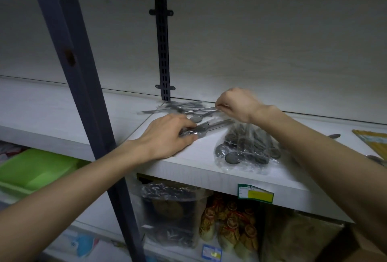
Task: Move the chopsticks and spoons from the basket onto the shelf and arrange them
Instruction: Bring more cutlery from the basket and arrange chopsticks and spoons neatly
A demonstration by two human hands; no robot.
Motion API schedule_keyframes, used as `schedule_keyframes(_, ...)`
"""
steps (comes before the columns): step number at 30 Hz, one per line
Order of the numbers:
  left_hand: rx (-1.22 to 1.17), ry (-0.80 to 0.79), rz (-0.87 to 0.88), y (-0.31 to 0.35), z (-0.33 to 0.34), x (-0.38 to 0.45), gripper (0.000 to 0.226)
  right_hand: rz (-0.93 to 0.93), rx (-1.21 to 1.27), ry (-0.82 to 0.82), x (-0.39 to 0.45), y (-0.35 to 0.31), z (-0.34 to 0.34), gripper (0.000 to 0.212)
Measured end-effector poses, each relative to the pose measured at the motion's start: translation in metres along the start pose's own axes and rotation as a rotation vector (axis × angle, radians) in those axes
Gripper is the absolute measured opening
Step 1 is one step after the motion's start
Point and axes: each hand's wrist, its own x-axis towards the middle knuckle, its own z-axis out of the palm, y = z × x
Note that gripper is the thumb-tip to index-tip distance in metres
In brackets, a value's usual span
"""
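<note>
Two hands (167, 134) on white shelf (188, 169).

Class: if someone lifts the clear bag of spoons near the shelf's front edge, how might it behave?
The bag of spoons would probably sag, being thin loose plastic. Packed with many metal spoons, it is likely heavy for its size. The spoons may shift inside.

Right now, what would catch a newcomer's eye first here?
Two bare hands at a white shelf: the left hand pins wrapped spoons, the right hand pinches a thin utensil farther back. Right of them lies a clear bag of dark spoons.
</note>
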Motion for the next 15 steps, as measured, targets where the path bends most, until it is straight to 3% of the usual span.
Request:
schedule_keyframes(4, -0.04, -0.016, -0.001, 0.001, 0.004, 0.004, 0.045, 0.041, 0.092, 0.118, -0.036, 0.025, -0.024, 0.02)
schedule_keyframes(10, -0.036, -0.037, -0.045, 0.022, 0.005, 0.027, 0.044, 0.416, 0.482, 0.154, -0.114, 0.068, -0.067, 0.012)
schedule_keyframes(15, -0.102, -0.062, -0.144, 0.043, 0.003, 0.053, 0.063, 0.721, 0.791, 0.407, -0.162, 0.085, -0.095, 0.011)
